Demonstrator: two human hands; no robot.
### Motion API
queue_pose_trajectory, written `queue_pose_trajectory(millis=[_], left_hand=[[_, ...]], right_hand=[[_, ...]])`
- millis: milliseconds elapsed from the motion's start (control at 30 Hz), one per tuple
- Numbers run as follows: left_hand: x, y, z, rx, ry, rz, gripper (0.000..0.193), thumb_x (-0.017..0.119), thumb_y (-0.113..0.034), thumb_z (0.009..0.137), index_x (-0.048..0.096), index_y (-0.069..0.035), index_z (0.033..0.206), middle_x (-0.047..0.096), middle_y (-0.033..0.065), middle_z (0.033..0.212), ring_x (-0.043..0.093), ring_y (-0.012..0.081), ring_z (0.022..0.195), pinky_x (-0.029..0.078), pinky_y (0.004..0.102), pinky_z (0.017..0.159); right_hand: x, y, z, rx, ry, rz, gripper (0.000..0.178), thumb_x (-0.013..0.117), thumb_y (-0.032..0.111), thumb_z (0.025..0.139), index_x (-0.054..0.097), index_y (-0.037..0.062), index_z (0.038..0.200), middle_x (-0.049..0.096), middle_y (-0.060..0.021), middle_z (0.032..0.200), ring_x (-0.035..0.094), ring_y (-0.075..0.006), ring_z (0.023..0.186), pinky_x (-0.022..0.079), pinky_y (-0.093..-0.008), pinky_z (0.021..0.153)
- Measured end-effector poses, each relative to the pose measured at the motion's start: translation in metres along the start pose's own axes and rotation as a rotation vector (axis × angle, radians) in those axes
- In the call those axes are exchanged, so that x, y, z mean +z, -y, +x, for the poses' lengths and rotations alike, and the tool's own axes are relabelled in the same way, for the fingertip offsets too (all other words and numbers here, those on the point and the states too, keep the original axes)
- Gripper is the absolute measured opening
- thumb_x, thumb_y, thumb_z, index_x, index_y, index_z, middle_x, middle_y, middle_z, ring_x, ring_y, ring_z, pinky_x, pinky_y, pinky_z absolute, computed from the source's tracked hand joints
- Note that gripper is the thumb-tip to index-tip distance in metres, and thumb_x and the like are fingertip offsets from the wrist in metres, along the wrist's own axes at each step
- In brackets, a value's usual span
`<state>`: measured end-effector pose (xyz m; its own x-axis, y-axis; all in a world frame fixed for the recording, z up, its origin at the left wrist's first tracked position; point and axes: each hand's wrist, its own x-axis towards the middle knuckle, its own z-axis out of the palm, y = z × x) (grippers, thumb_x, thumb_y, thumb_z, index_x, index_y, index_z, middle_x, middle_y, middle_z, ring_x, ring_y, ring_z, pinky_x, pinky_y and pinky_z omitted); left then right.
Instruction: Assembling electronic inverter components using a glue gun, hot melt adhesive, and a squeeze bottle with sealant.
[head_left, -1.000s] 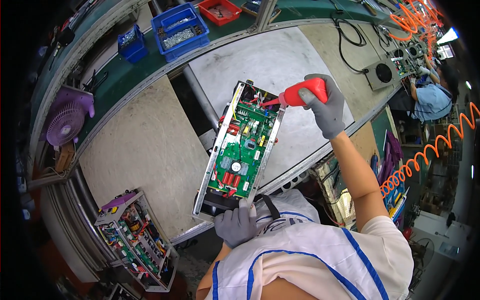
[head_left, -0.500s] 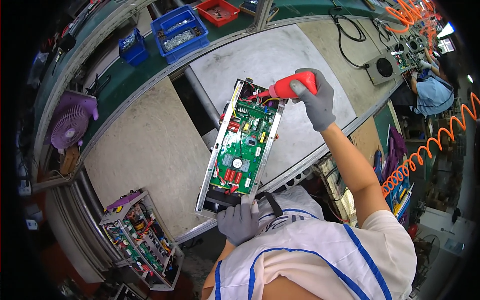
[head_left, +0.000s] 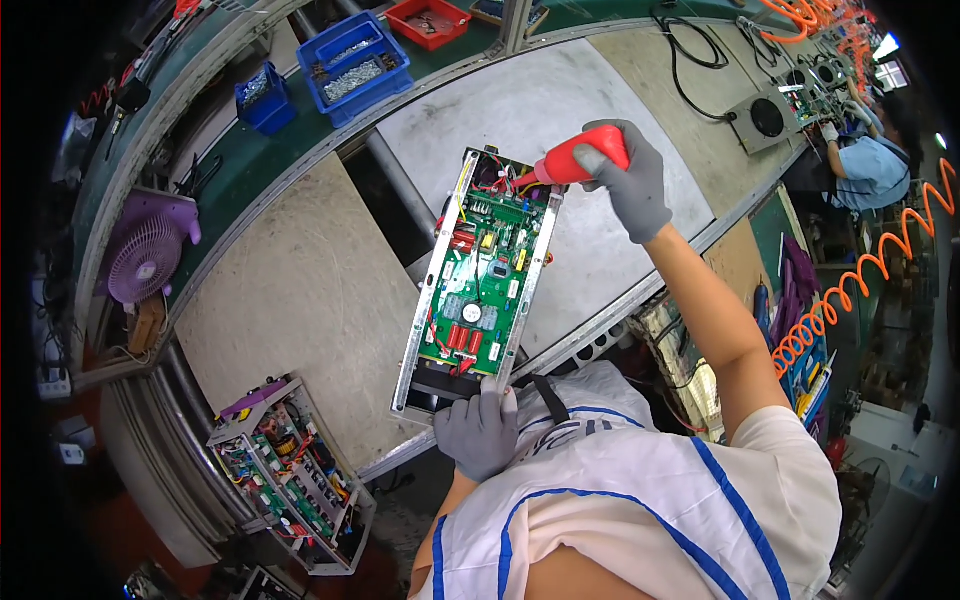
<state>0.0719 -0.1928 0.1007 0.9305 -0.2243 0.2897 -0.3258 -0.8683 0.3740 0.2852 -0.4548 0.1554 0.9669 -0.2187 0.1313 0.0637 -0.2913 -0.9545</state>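
A squeeze bottle [head_left: 586,157], red and tilted, is in my gloved right hand [head_left: 632,182], fingers wrapped round its body. Its spout end points down-left over the far end of an open metal chassis [head_left: 530,285]. Where exactly the tip lies among the wires is hard to make out. Inside the chassis sits a green circuit board [head_left: 487,300] with red, yellow and white components and a round white-topped part. My left hand [head_left: 478,432], also in a grey glove, is closed at the chassis's near edge, its fingertips on the metal.
Blue bins [head_left: 352,75] of small metal parts and a red tray [head_left: 428,22] stand along the back shelf. A purple fan [head_left: 148,250] is at the left. Another open chassis [head_left: 290,475] stands lower left. An orange coiled hose [head_left: 830,300] hangs right; a co-worker [head_left: 868,170] sits beyond.
The red bottle has moved slightly up and left, and less of its spout shows now. My left hand keeps its place at the chassis's near edge.
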Motion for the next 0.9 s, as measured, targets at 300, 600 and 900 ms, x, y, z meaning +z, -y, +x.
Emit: queue_pose_trajectory(millis=[300,600,900], left_hand=[[0.004,0.002,-0.002,0.015,-0.019,0.004,0.022,0.073,-0.022,0.076,0.064,-0.006,0.089,0.050,0.0059,0.061,0.051,0.0259,0.057,0.035,0.0404,0.058],[0.000,-0.001,-0.001,0.032,-0.016,0.009,0.029,0.073,-0.022,0.077,0.065,-0.004,0.098,0.052,0.0049,0.063,0.052,0.0250,0.060,0.035,0.0400,0.061],[-0.003,-0.002,-0.018,0.053,-0.134,-0.034,0.036,0.074,-0.023,0.077,0.066,-0.004,0.106,0.056,0.0069,0.083,0.054,0.0278,0.085,0.040,0.0442,0.083]], right_hand=[[-0.010,0.003,-0.043,-0.207,-0.152,0.120,0.040,0.077,0.017,0.081,0.058,0.0002,0.112,0.070,-0.0121,0.098,0.066,-0.0133,0.074,0.055,-0.0260,0.063],[0.029,-0.015,-0.040,-0.683,-0.060,-0.329,0.051,0.086,0.025,0.072,0.058,0.0082,0.112,0.071,-0.0103,0.098,0.071,-0.0275,0.081,0.058,-0.0338,0.069],[0.029,-0.018,-0.042,-0.679,-0.035,-0.339,0.051,0.086,0.028,0.072,0.059,0.0089,0.112,0.071,-0.0111,0.097,0.071,-0.0288,0.081,0.058,-0.0344,0.070]])
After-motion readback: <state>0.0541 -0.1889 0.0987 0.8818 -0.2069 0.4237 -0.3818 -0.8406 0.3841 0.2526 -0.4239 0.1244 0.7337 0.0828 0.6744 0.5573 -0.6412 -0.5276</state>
